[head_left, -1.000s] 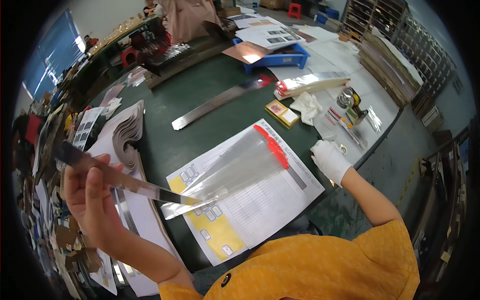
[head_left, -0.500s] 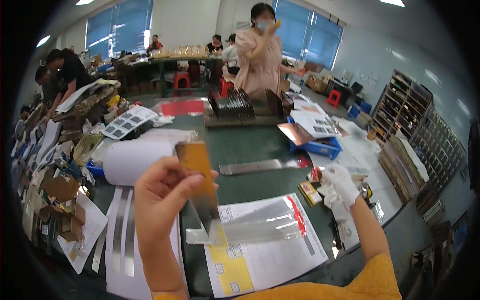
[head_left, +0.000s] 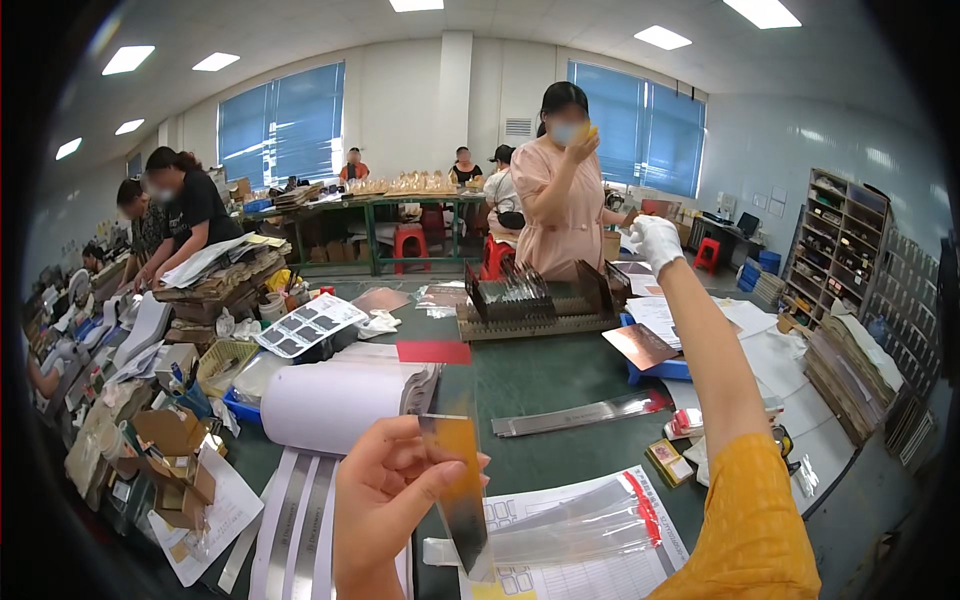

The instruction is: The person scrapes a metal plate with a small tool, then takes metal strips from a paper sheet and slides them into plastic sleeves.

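Observation:
My bare left hand (head_left: 395, 500) pinches a narrow, shiny metal plate (head_left: 460, 480) between thumb and fingers, tilted above the table. Yellow reflects in its upper part. Under its lower end lies a clear plastic sleeve (head_left: 570, 535) with a red edge, on a printed sheet (head_left: 625, 575). My right hand (head_left: 657, 243), in a white glove, is stretched far forward and raised, its fingers curled. A small brownish piece (head_left: 629, 217) shows at its fingertips; whether they grip it is unclear. Across the table a person (head_left: 560, 195) in pink stands close to that glove.
A slotted rack (head_left: 540, 322) of dark plates stands ahead. A sleeved metal strip (head_left: 585, 410) lies mid-table. White roll paper (head_left: 345, 405) is at left, a blue tray (head_left: 660, 368) at right. A small yellow box (head_left: 668, 463) sits below my right arm. Cluttered boxes (head_left: 175, 460) line the left.
My right hand has left the red-and-white item beside the small yellow box and reached forward and up toward the person in pink. My left hand still holds the plate; the view has tilted up.

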Demonstrator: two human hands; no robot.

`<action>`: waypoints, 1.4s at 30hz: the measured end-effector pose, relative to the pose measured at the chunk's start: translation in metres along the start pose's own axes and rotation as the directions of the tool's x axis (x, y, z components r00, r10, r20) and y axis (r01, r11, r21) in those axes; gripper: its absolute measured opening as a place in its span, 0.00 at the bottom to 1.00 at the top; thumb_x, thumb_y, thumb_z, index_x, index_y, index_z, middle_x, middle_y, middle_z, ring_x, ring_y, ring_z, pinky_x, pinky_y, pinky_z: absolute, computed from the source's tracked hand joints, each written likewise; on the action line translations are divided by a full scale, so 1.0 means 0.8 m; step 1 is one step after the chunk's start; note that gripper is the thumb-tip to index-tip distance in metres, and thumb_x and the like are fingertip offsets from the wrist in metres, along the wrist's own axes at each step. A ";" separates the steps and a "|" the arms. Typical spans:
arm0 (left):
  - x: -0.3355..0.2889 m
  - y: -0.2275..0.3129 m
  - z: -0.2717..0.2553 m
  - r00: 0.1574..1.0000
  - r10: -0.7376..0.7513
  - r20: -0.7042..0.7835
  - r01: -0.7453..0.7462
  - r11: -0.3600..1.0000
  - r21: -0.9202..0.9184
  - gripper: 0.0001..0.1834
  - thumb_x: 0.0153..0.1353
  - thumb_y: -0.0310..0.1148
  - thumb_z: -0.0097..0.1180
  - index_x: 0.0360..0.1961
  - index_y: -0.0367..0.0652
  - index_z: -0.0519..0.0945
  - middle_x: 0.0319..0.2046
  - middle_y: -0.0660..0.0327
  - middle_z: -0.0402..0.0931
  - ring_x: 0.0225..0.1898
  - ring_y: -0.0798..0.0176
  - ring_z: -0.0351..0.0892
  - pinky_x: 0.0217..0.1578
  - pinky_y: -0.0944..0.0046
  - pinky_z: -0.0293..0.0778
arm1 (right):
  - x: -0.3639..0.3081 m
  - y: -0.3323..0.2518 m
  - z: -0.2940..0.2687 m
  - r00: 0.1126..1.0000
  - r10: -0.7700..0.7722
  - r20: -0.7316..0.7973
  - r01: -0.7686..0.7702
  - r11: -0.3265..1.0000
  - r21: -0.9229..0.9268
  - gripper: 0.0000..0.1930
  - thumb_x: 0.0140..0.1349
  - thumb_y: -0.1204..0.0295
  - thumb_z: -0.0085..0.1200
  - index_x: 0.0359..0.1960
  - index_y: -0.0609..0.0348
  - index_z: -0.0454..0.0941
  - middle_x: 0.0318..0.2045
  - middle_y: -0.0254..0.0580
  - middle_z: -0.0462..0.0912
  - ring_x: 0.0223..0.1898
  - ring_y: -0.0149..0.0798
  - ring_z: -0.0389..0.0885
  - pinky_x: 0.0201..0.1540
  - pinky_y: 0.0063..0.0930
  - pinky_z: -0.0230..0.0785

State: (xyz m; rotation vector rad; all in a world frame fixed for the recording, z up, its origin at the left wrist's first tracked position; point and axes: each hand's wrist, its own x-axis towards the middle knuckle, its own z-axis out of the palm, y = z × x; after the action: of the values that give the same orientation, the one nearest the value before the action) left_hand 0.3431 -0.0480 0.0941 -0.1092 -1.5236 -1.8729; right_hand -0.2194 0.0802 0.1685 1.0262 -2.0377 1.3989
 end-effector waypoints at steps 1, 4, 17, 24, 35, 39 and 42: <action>0.000 0.002 0.000 1.000 0.003 -0.016 -0.003 1.000 -0.002 0.16 0.56 0.14 0.53 0.47 0.31 0.70 0.34 0.47 0.80 0.40 0.52 0.82 0.42 0.57 0.80 | 0.004 -0.011 0.006 0.994 -0.112 0.020 0.113 0.988 -0.108 0.08 0.54 0.68 0.50 0.26 0.59 0.78 0.23 0.38 0.79 0.25 0.30 0.76 0.27 0.27 0.68; 0.000 0.010 0.000 0.999 -0.007 -0.039 0.009 0.999 0.043 0.15 0.55 0.14 0.54 0.46 0.30 0.72 0.33 0.48 0.80 0.39 0.54 0.83 0.42 0.59 0.80 | 0.010 -0.054 0.033 0.925 0.374 -0.066 -0.361 0.919 0.158 0.07 0.50 0.71 0.51 0.26 0.59 0.79 0.18 0.38 0.76 0.19 0.32 0.74 0.22 0.28 0.66; 0.003 -0.002 0.007 0.992 -0.020 -0.121 0.031 0.996 0.088 0.16 0.50 0.16 0.58 0.42 0.31 0.73 0.27 0.48 0.79 0.33 0.53 0.83 0.35 0.54 0.82 | 0.067 0.004 0.061 0.973 0.223 -0.060 -0.223 0.975 0.016 0.07 0.56 0.68 0.52 0.24 0.56 0.78 0.18 0.32 0.74 0.18 0.27 0.70 0.21 0.23 0.61; 0.014 -0.012 -0.005 0.997 -0.055 -0.056 0.059 0.996 0.067 0.16 0.53 0.16 0.57 0.45 0.31 0.73 0.32 0.47 0.81 0.37 0.56 0.83 0.38 0.61 0.78 | 0.073 0.018 0.076 0.968 0.053 -0.244 -0.071 0.995 -0.065 0.12 0.58 0.67 0.53 0.38 0.62 0.80 0.27 0.37 0.81 0.26 0.29 0.76 0.29 0.24 0.69; 0.012 -0.033 -0.005 0.997 -0.050 -0.062 0.052 0.998 0.034 0.13 0.59 0.19 0.56 0.45 0.34 0.71 0.38 0.55 0.80 0.42 0.69 0.79 0.43 0.72 0.73 | -0.210 -0.332 0.048 0.653 -0.412 0.635 0.069 0.868 0.492 0.19 0.61 0.79 0.40 0.55 0.68 0.69 0.46 0.43 0.78 0.45 0.34 0.78 0.47 0.23 0.70; 0.010 -0.053 0.009 0.998 -0.065 -0.015 0.066 0.995 0.074 0.11 0.59 0.19 0.56 0.41 0.35 0.70 0.39 0.55 0.79 0.43 0.69 0.79 0.43 0.73 0.73 | -0.289 -0.378 0.028 0.507 -0.422 0.751 0.234 0.906 0.351 0.12 0.56 0.69 0.56 0.41 0.55 0.81 0.33 0.43 0.80 0.36 0.38 0.80 0.42 0.27 0.71; 0.031 -0.059 0.034 0.989 -0.096 0.112 0.096 0.995 0.003 0.13 0.60 0.22 0.57 0.44 0.37 0.69 0.41 0.56 0.79 0.46 0.67 0.79 0.47 0.70 0.73 | -0.279 -0.361 0.006 0.571 -0.701 0.428 0.656 0.703 0.276 0.07 0.58 0.70 0.56 0.36 0.55 0.82 0.30 0.41 0.80 0.32 0.39 0.79 0.35 0.28 0.72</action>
State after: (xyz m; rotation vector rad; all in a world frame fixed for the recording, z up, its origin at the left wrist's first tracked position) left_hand 0.2886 -0.0329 0.0748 -0.1469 -1.6286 -1.9730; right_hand 0.1455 0.0878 0.1731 2.1263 -1.5484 0.8338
